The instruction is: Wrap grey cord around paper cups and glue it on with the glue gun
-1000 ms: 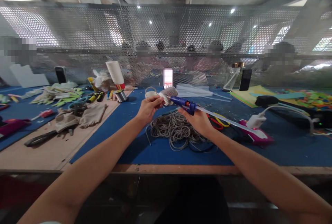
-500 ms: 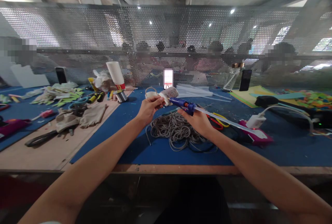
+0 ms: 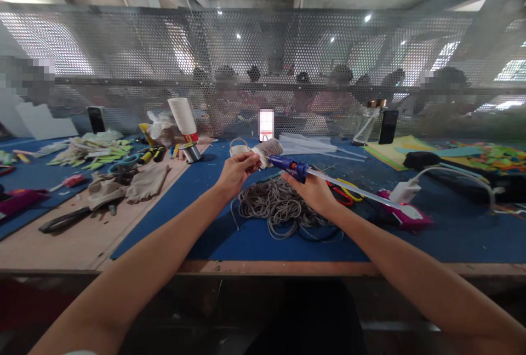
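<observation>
My left hand (image 3: 237, 173) is closed on a small paper cup (image 3: 268, 150) lying sideways, its side wound with grey cord. In my right hand (image 3: 310, 186) is a blue glue gun (image 3: 290, 165), its nozzle at the cup's near side; whether it touches, I cannot tell. A long clear glue stick (image 3: 353, 186) sticks out of the gun's back. Below both hands a tangled heap of grey cord (image 3: 279, 204) lies on the blue mat (image 3: 205, 229). Behind the left hand stands a small white cup with a loop handle (image 3: 239, 148).
Scissors with red and yellow handles (image 3: 347, 193) lie right of the cord. A magenta box with a white plug (image 3: 406, 215) is further right. Clear glue sticks (image 3: 308, 144) and a lit phone (image 3: 266, 124) are behind. Stacked paper cups (image 3: 182, 116) and gloves (image 3: 148, 182) are on the left.
Almost nothing differs. Both hands keep their hold on the cup and the glue gun, and the glue stick's back end sits slightly lower.
</observation>
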Available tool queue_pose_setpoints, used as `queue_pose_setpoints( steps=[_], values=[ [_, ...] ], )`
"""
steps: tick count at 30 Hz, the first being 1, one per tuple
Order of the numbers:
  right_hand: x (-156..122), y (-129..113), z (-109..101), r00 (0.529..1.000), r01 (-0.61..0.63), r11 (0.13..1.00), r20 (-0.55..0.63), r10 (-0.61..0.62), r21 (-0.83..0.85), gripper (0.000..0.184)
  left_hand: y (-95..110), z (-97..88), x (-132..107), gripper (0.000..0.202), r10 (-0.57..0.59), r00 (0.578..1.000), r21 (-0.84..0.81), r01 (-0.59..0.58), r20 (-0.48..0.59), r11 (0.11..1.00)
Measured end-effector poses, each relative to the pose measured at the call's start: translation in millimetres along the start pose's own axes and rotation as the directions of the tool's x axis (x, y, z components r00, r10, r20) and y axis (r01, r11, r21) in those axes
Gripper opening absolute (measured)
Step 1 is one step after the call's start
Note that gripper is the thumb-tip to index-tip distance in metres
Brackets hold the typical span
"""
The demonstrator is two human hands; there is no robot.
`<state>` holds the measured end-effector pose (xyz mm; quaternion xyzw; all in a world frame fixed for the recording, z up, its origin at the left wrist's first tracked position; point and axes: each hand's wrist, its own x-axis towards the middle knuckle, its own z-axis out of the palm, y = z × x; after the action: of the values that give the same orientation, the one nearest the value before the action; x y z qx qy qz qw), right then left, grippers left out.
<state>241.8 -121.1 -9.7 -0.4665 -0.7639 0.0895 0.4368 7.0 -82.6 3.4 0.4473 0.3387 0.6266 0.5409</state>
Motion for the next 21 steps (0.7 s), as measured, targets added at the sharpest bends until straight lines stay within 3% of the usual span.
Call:
queue_pose_setpoints(
  steps=[9,21],
  values=[
    [0.7,0.9,1.3,1.000,0.013,0.999,-0.010,-0.013,-0.051,0.045,0.3,1.7,-1.1,0.034,-0.004,1.000,-0.043,0.003,-0.008,0.999],
    [0.4,4.8,2.2,1.000,0.002,0.995,-0.002,-0.002,-0.104,0.044,0.0,0.3,-2.0,0.020,-0.027,1.000,-0.062,0.027,-0.005,0.998]
  ],
)
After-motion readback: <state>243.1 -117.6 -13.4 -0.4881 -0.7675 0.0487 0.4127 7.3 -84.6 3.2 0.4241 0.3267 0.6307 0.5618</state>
